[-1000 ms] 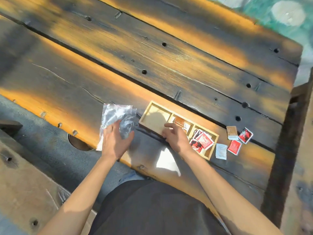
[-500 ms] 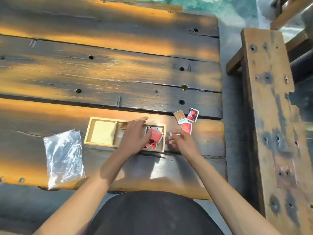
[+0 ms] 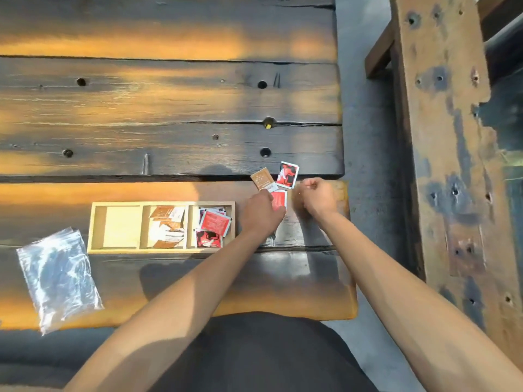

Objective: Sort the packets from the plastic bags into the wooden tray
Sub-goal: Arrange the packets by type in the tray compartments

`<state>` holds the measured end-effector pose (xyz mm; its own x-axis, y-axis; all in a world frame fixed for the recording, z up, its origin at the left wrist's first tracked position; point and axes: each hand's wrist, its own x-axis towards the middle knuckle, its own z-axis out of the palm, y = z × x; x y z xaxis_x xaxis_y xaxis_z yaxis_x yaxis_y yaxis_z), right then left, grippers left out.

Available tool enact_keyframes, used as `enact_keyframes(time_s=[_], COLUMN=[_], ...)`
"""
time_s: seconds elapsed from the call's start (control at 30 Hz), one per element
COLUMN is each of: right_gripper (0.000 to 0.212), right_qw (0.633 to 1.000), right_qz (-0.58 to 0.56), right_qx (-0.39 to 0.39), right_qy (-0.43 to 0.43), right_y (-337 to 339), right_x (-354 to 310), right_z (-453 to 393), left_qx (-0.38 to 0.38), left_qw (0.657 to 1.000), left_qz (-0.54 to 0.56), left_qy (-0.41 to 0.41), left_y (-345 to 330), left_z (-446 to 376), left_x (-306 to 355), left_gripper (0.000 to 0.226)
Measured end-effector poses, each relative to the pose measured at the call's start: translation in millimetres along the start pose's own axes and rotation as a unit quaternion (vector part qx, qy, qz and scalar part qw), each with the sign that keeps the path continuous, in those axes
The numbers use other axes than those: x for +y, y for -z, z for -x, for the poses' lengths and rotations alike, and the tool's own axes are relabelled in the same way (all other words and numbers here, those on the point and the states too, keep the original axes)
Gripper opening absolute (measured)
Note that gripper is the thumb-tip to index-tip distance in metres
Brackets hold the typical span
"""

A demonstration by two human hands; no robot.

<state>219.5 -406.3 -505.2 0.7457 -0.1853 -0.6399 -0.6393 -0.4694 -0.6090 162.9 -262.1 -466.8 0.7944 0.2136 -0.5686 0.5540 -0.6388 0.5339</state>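
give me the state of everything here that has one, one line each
wooden tray: flat on the table, left compartment empty, middle holds brown and white packets, right holds red ones
plastic bags: lying flat left of the tray, look empty
brown packet: loose on the table
red pictured packet: loose on the table
plain red packet: under the left hand's fingertips
left hand: on the plain red packet
right hand: curled, contents unclear

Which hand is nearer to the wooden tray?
Left. The left hand lies just past the right end of the wooden tray, over a red packet; the right hand is farther right.
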Motion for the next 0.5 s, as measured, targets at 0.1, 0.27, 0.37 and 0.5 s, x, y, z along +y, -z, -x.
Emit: enact_keyframes(time_s=[0.1, 0.27, 0.37, 0.5], right_gripper=[0.024, 0.046, 0.041, 0.023], right_qw=[1.000, 0.999, 0.997, 0.994], right_qz=[-0.001, 0.013, -0.018, -0.051], right_qx=[0.009, 0.021, 0.040, 0.050], right_qy=[-0.010, -0.042, -0.064, -0.083], right_y=[3, -8, -11, -13], right_x=[-27, -31, -31, -27], right_z=[2, -13, -16, -18], left_qx=[0.027, 0.051, 0.056, 0.032], left_qw=[0.999, 0.996, 0.994, 0.995], left_qz=[-0.022, -0.044, -0.034, -0.018], left_qy=[0.034, 0.064, 0.083, 0.090], left_y=[-15, -28, -29, -25], left_z=[-7, -14, -19, -25], left_x=[0, 3, 6, 7], left_gripper=[0.048, 0.058, 0.055, 0.035])
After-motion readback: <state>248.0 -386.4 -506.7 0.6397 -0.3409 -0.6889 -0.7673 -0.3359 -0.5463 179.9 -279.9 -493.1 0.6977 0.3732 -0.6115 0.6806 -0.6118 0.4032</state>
